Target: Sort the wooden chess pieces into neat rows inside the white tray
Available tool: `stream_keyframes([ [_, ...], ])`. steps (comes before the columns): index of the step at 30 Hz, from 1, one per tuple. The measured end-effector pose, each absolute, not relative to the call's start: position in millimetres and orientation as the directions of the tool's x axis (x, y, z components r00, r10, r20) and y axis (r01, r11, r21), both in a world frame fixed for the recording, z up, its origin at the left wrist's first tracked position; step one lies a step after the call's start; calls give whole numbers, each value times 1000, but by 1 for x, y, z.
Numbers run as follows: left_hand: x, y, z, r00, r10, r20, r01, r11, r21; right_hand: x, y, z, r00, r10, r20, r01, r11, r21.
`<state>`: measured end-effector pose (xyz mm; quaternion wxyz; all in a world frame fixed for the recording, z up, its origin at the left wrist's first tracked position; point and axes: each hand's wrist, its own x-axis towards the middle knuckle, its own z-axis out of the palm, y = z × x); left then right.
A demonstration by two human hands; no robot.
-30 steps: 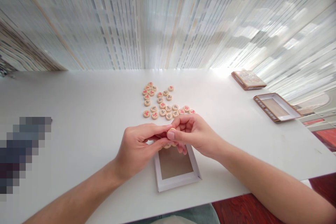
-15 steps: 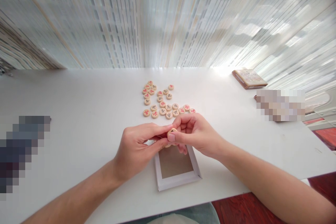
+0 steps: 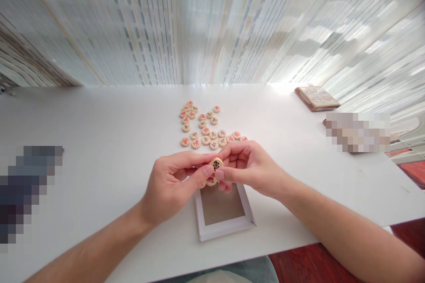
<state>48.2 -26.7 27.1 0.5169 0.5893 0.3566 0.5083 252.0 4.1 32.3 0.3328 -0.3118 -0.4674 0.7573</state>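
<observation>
Between my two hands is a round wooden Chinese chess piece (image 3: 216, 164) with a black character, its face tilted toward me. My left hand (image 3: 177, 181) pinches it from the left with thumb and fingers. From the right, my right hand (image 3: 250, 168) grips its edge between thumb and forefinger, the other fingers curled. Just below, more chess pieces (image 3: 211, 182) show at the far end of a shallow white box (image 3: 226, 228), partly hidden by my hands. The near part of its brown bottom is bare.
Several loose chess pieces (image 3: 213, 144) with red or black characters lie beyond my hands on the white table (image 3: 133, 119). A flat printed box (image 3: 317, 98) is at the back right, near blurred-out items (image 3: 355, 132). Another blurred-out item (image 3: 29, 185) is at the left. Striped curtains hang behind.
The held chess piece has turned so that its black character now faces me. My left thumb has moved up onto its edge. The loose pieces stay as they were.
</observation>
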Motion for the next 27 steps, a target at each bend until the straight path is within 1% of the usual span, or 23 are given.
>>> stream_keyframes([
  [6, 51, -27, 33, 215, 969, 121, -154, -89, 984, 252, 4, 34, -592, 787, -171, -206, -353, -913],
  [12, 49, -27, 30, 208, 975, 78, -124, -53, 991, 254, 4, 31, -598, 778, -194, -190, -372, -909],
  [20, 51, -29, 23, 231, 963, 141, -144, -109, 984, 255, 5, 28, -579, 788, -208, -207, -389, -898],
  [24, 51, -29, 21, 232, 957, 174, -101, -154, 983, 254, 5, 28, -571, 797, -197, -199, -368, -908],
  [27, 50, -29, 20, 231, 940, 250, -28, -250, 968, 253, 5, 27, -557, 805, -206, -156, -345, -925],
])
